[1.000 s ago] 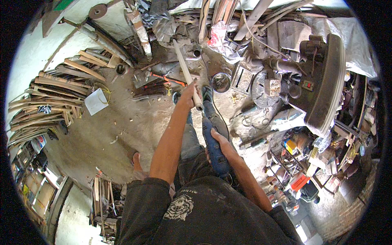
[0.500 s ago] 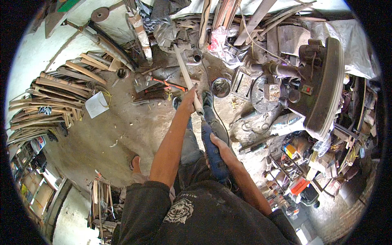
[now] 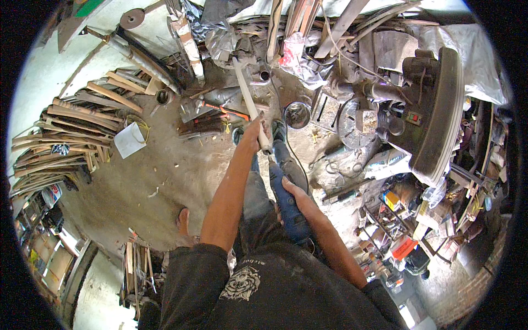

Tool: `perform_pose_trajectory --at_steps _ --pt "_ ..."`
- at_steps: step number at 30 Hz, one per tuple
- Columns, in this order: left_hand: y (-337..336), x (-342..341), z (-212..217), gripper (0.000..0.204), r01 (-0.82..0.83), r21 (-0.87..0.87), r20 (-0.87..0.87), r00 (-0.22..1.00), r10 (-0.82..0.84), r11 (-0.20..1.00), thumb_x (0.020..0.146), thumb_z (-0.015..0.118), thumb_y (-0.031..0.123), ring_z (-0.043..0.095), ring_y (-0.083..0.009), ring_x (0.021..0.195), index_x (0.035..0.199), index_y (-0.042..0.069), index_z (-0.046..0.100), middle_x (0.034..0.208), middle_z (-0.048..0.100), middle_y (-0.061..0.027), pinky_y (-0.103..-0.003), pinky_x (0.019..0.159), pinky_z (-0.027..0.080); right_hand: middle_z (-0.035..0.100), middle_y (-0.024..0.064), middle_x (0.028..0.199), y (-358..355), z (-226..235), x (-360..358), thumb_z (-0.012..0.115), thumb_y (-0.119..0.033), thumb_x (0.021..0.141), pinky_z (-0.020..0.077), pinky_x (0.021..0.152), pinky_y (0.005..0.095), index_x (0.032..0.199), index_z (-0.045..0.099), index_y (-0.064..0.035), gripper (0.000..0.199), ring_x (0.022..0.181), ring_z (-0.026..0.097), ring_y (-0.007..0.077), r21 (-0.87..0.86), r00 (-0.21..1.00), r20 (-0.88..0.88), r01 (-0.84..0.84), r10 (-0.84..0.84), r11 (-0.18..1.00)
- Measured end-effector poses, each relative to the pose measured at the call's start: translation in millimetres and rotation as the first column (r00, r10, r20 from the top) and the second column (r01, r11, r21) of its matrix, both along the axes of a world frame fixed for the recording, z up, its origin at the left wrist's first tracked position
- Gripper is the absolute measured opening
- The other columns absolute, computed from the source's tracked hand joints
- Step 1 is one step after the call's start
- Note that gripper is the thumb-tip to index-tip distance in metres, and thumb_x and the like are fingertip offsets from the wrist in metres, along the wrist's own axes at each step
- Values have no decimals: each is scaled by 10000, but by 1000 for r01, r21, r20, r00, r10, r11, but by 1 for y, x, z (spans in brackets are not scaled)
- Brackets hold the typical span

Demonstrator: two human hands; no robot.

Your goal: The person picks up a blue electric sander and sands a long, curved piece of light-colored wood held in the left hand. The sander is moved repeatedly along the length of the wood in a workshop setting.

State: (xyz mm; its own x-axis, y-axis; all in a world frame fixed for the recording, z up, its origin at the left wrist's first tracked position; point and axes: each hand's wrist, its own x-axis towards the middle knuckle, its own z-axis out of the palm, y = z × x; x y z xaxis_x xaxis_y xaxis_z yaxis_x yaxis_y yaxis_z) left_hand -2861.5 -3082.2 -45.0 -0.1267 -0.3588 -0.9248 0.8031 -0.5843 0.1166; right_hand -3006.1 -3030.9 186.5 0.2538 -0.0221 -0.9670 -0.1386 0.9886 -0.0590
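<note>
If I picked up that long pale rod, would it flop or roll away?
The long pale rod would probably be stiff: it runs straight though the left hand grips it near one end. It might feel front-heavy, since most of its length sticks out past that hand. Laid down, it could roll, as its near end looks round.
</note>
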Motion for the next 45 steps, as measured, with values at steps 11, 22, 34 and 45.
perform_pose_trajectory --at_steps 11,22,34,45 --pt "8 8 6 243 6 19 -62 998 -5 1000 894 556 280 421 -104 533 933 85 418 703 471 -48 -231 402 399 583 99 647 -12 -5 -10 465 -563 865 480 411 302 885 534 -50 518 459 571 192 184 995 61 63 -75 981" --pt "10 8 -3 252 -73 -15 -134 989 70 997 886 560 264 431 -106 552 936 83 393 729 454 -65 -226 400 405 600 107 656 -11 -6 -9 446 -560 874 490 421 325 906 524 -55 512 469 586 217 195 993 78 77 -94 978" --pt "4 9 5 256 -49 -5 -87 995 49 999 864 591 256 426 -101 506 918 96 399 694 455 -32 -231 380 390 591 103 652 0 -13 -11 455 -574 864 488 422 314 890 544 -39 544 464 579 207 206 991 57 105 -119 973" --pt "2 5 -1 256 -25 6 -43 999 26 1000 870 595 303 420 -95 495 899 112 427 686 449 -27 -229 371 390 582 95 650 3 -7 -9 463 -567 866 491 419 303 933 521 -53 522 468 581 188 151 987 99 114 -129 982"
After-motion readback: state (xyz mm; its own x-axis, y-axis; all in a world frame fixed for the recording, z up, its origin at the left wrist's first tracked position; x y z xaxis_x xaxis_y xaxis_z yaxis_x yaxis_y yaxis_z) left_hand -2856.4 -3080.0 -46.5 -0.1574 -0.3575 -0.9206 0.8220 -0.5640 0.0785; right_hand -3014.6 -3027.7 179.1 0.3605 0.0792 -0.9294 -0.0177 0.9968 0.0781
